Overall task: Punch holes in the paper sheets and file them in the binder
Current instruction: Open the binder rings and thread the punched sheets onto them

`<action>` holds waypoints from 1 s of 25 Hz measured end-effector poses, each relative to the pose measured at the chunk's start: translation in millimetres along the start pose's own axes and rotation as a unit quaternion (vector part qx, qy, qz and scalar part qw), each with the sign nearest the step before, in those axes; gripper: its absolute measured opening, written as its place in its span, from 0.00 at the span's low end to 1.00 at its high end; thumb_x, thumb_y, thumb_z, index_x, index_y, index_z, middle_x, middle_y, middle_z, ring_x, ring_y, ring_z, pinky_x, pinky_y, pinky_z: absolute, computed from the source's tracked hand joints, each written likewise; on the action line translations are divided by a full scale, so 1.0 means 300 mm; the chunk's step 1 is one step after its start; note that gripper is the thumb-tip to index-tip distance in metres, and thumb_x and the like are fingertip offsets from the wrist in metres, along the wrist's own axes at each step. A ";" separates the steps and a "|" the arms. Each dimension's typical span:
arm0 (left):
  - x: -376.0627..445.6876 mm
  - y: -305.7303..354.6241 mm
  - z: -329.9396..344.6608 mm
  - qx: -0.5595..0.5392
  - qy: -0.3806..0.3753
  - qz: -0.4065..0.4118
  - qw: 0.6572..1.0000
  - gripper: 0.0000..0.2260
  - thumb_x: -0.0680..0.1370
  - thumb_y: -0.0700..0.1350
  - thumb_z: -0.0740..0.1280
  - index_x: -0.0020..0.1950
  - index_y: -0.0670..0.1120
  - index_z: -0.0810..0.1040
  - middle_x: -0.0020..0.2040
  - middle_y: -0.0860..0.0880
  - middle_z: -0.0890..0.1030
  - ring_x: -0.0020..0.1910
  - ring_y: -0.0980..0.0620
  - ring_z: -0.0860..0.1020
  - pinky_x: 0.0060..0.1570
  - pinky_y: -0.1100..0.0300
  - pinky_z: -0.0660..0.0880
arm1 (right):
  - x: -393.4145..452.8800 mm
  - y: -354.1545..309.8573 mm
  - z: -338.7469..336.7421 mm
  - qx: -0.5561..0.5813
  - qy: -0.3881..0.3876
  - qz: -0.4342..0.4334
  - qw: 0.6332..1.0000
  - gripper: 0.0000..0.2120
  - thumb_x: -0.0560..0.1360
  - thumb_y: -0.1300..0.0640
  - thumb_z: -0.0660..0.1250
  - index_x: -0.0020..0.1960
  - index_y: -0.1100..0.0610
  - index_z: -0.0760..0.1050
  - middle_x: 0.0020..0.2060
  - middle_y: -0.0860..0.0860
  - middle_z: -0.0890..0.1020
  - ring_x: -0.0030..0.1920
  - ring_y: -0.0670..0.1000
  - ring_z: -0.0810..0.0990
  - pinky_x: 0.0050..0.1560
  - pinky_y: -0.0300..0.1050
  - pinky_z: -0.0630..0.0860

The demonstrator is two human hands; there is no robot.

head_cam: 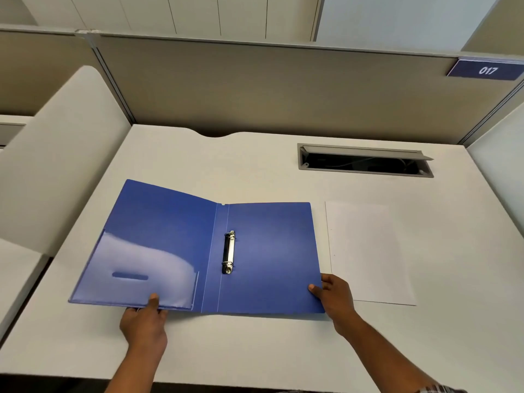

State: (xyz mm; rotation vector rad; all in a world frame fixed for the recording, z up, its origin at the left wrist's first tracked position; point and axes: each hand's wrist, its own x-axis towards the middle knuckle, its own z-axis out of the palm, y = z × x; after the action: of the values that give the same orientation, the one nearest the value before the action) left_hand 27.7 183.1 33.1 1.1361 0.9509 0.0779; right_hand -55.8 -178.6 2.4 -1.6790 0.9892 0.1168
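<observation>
- Reading "017" in white on the dark-blue rectangular plate [485, 70].
- We pinch the glossy blue plastic binder [175, 236], open flat on the white tabletop [255, 163]: left hand [144, 321], right hand [336, 299].
- White paper sheet [368, 251] lies just beside.

The binder [198, 251] lies spread open on the desk [255, 344], between the two hands. Left hand [144, 324] at the near edge of the left cover, thumb on top, just near of the inner pocket [141, 273]. Right hand [336, 299] at the near right corner, thumb on the right cover. The ring clip [228, 252] sits beyond and between both thumbs. Paper sheets [368, 251] lie just right of the right fingers, partly behind that hand. Cable hatch [364, 160] far beyond them, before the partition [269, 86].
</observation>
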 end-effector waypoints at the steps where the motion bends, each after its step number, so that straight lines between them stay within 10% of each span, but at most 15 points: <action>1: -0.005 -0.011 -0.016 0.008 0.005 -0.002 1.000 0.16 0.78 0.37 0.69 0.66 0.43 0.75 0.61 0.48 0.78 0.58 0.44 0.77 0.56 0.49 0.78 | -0.013 0.011 -0.006 -0.015 0.006 -0.006 1.000 0.06 0.77 0.58 0.74 0.53 0.52 0.80 0.49 0.49 0.86 0.46 0.51 0.84 0.42 0.42 0.79; 8: -0.014 -0.048 -0.076 0.098 0.042 -0.005 0.994 0.21 0.75 0.42 0.73 0.67 0.44 0.75 0.63 0.45 0.79 0.59 0.40 0.79 0.60 0.43 0.76 | -0.035 0.063 -0.041 -0.158 0.083 -0.046 0.983 0.13 0.70 0.50 0.80 0.50 0.50 0.80 0.37 0.42 0.83 0.39 0.44 0.82 0.43 0.42 0.78; 15: -0.124 0.032 -0.032 0.211 0.205 -0.008 0.956 0.28 0.74 0.46 0.75 0.63 0.45 0.59 0.71 0.39 0.65 0.54 0.42 0.67 0.62 0.48 0.70 | -0.038 0.020 0.012 -0.246 0.127 -0.194 0.941 0.15 0.70 0.53 0.79 0.48 0.48 0.74 0.45 0.44 0.77 0.42 0.46 0.79 0.41 0.36 0.73; 19: -0.156 0.028 0.014 0.273 -0.010 0.177 0.946 0.11 0.78 0.38 0.69 0.56 0.43 0.69 0.50 0.40 0.75 0.48 0.38 0.76 0.48 0.50 0.74 | -0.042 -0.057 0.143 -0.187 0.037 -0.265 0.945 0.09 0.74 0.57 0.76 0.49 0.48 0.77 0.42 0.43 0.81 0.40 0.45 0.81 0.44 0.36 0.79; 25: -0.059 -0.038 0.181 0.453 -0.286 0.327 0.778 0.07 0.78 0.38 0.67 0.51 0.49 0.78 0.49 0.49 0.80 0.44 0.54 0.79 0.43 0.66 0.75 | -0.044 -0.162 0.356 -0.195 -0.072 -0.296 0.932 0.05 0.75 0.57 0.73 0.50 0.52 0.82 0.41 0.45 0.84 0.39 0.44 0.81 0.42 0.35 0.77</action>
State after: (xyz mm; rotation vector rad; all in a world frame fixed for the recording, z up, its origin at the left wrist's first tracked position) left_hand 48.8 129.2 39.7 2.1950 -0.0675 -0.1859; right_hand 10.2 -80.9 7.0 -2.2326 0.3253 0.0329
